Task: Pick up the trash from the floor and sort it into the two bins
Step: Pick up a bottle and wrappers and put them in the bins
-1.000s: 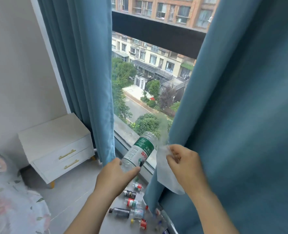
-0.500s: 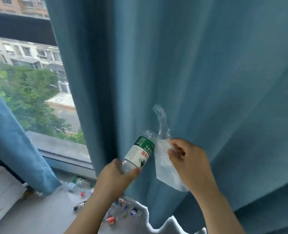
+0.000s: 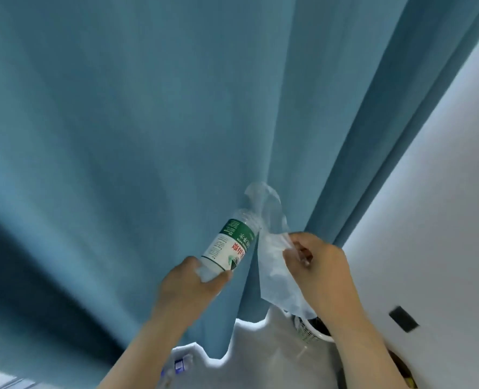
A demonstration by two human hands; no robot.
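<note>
My left hand (image 3: 189, 287) grips a clear plastic bottle (image 3: 229, 245) with a green and white label, held neck-down and tilted up to the right. Beside it, my right hand (image 3: 316, 265) pinches a clear plastic bag (image 3: 274, 265) that hangs down in front of the curtain. Below my right forearm shows the rim of a white mesh bin (image 3: 311, 331). A second, dark bin (image 3: 401, 369) peeks out at the lower right edge, mostly hidden by my arm.
A blue curtain (image 3: 148, 136) fills most of the view. A white wall (image 3: 443, 220) with a dark socket (image 3: 403, 318) stands to the right. Small litter pieces (image 3: 178, 364) lie on the pale floor (image 3: 260, 357) at the bottom.
The view has swung right, away from the window and the bottles on the floor, toward the wall and bins. Both hands keep their hold on the bottle and the bag.
</note>
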